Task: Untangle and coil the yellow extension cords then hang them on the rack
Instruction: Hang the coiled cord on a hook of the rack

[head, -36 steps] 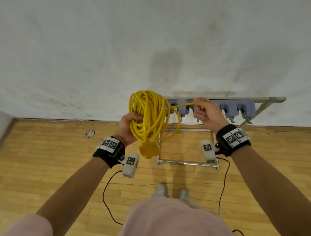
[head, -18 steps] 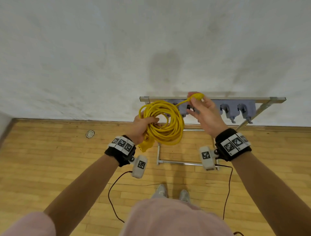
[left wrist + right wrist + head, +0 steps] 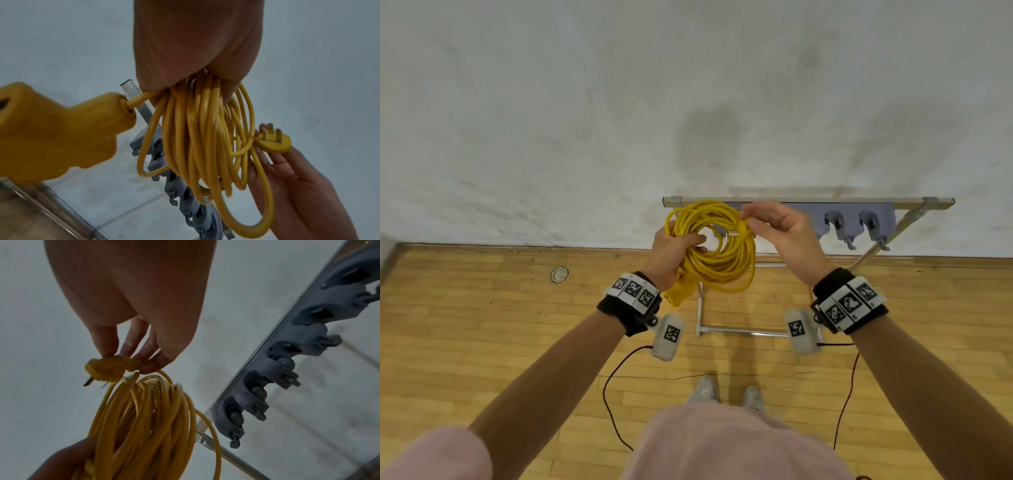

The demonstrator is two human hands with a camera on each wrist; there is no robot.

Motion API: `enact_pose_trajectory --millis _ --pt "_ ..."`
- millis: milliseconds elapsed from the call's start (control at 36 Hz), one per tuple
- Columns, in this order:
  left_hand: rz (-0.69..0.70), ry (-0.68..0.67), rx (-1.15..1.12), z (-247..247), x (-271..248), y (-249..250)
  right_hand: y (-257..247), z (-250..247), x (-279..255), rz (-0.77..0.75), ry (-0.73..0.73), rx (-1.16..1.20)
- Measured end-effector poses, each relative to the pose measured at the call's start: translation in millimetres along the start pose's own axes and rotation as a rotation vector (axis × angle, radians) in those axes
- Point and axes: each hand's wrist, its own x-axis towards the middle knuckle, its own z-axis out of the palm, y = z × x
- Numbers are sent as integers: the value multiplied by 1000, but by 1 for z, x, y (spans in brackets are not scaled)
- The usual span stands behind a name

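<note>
Gripped in the left hand (image 3: 677,251): the coiled yellow rubber extension cord (image 3: 717,245), held up just in front of the metal rack with grey plastic hooks (image 3: 839,224); its yellow plug end (image 3: 274,142) is pinched by the right hand (image 3: 786,236). Coiling is judged essentially done. Tucking the plug end and hanging are judged still outstanding; no other cords are seen.

The coil (image 3: 717,246) hides the rack's (image 3: 859,203) left hooks; right hooks (image 3: 854,228) exposed.

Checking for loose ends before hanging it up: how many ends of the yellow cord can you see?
2. The socket end hangs just below the left hand, which grips the coil; the pronged plug is pinched by the right hand at the coil's upper edge.
</note>
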Motion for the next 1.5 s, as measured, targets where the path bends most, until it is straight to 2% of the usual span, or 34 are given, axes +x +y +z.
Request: enact_pose_trajectory --millis 111,278,389,444,500,583,694,722,806,861,944,1000,1167,1306,1500 --pt "0 -23 19 1 -2 2 -1 2 4 62 32 14" --pt "30 -32 69 -2 -2 6 19 -1 13 217 1 -351" --pt "-4 -95 57 -10 -3 10 32 -14 22 289 128 -252" --pt "-17 -153 72 -13 -4 13 44 -21 27 228 77 -427" --pt "-13 -196 102 -15 -6 15 53 -23 30 207 -45 -632" --pt "11 -229 123 -14 -9 15 60 -15 28 194 -95 -730" --pt "36 -223 28 -9 -11 13 64 5 14 171 -59 -604" --pt "38 -208 -13 -8 -10 13 67 10 8 156 -107 -563" --pt "35 -164 -145 -3 -9 13 61 31 -16 403 -385 -307" --pt "35 -144 -232 1 -7 15 66 48 -29 479 -532 -91" --pt "38 -123 -305 3 -3 21 68 70 -35 482 -476 61" --pt "44 -122 -310 1 0 26 65 81 -38 462 -423 25" --pt "5 -149 -315 -10 7 28 49 94 -38 423 -383 -51" --pt "-89 -171 -400 -17 4 25 39 79 -32 406 -492 -250" --pt "-92 -217 -524 -23 0 18 39 55 -35 376 -639 -368"
